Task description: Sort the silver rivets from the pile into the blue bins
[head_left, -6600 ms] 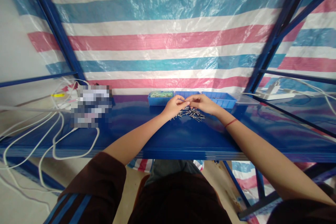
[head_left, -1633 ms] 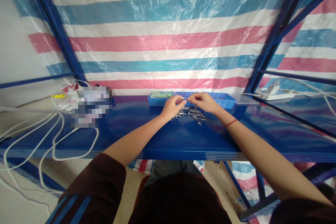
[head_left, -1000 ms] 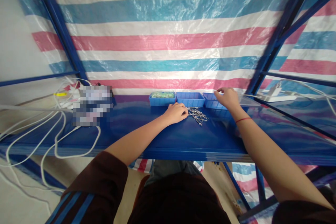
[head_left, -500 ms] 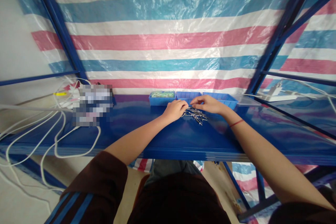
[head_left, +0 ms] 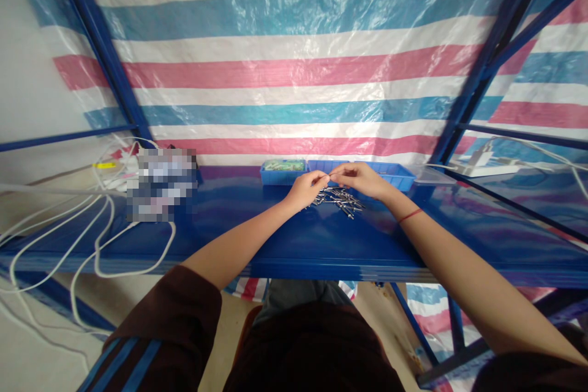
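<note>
A small heap of metal pins (head_left: pixel 340 199) lies on the blue shelf (head_left: pixel 294 239) in front of three blue trays. My left hand (head_left: pixel 307 187) and my right hand (head_left: pixel 361 178) meet just above the heap, fingertips pinched together on a thin pin I can barely make out. The left tray (head_left: pixel 282 171) holds green pieces. The middle tray (head_left: pixel 321 165) is partly hidden by my hands. The right tray (head_left: pixel 390 173) sits behind my right hand. A red band circles my right wrist.
White cables (head_left: pixel 92 239) loop over the shelf's left end beside a blurred box (head_left: pixel 158 184). A clear lid (head_left: pixel 432 174) lies right of the trays. Blue frame posts (head_left: pixel 98 49) rise at both sides before a striped tarp. A white power strip (head_left: pixel 487 165) rests at the far right.
A second ago my right hand was out at the right tray while my left rested by the heap. The right hand came back, and both hands now pinch together above the pins.
</note>
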`<state>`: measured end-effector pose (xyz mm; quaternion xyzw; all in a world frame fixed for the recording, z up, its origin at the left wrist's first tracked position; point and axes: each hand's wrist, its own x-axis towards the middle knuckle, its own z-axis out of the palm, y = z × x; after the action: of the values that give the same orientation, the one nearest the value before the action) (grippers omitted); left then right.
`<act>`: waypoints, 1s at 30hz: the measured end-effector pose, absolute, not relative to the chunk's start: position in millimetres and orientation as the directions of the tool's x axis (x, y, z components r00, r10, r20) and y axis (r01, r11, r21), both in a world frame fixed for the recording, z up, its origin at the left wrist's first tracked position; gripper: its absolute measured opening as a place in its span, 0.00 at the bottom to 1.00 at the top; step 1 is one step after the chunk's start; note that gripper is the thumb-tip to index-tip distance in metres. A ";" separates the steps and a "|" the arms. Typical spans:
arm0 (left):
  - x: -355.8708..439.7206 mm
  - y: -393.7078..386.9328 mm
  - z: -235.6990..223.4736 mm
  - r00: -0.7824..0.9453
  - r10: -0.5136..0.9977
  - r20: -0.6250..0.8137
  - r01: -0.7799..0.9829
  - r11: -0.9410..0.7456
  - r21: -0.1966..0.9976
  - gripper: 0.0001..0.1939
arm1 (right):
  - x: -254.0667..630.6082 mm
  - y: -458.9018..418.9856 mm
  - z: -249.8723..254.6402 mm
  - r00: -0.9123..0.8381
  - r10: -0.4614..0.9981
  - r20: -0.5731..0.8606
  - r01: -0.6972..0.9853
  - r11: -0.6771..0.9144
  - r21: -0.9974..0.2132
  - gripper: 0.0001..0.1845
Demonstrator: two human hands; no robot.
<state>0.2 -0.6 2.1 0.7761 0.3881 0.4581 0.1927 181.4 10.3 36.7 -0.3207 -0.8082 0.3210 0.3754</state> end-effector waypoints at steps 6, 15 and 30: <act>2.9 7.4 -3.3 0.211 0.827 0.521 0.181 -0.556 0.811 0.08 | 180.8 11.4 35.1 -0.525 0.765 0.373 0.253 0.559 -0.789 0.17; 4.5 2.3 2.8 0.189 0.861 0.472 0.069 -0.491 0.868 0.07 | 176.7 12.1 31.0 -0.535 0.759 0.371 0.223 0.551 -0.804 0.16; 3.1 4.4 -1.3 0.333 0.784 0.523 0.241 -0.607 0.757 0.10 | 171.1 7.4 36.2 -0.426 0.749 0.507 0.217 0.629 -0.747 0.11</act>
<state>3.1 4.4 -1.3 0.7635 0.3358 0.4699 0.2891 171.1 7.4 36.2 -0.3066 -0.7881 0.3028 0.4395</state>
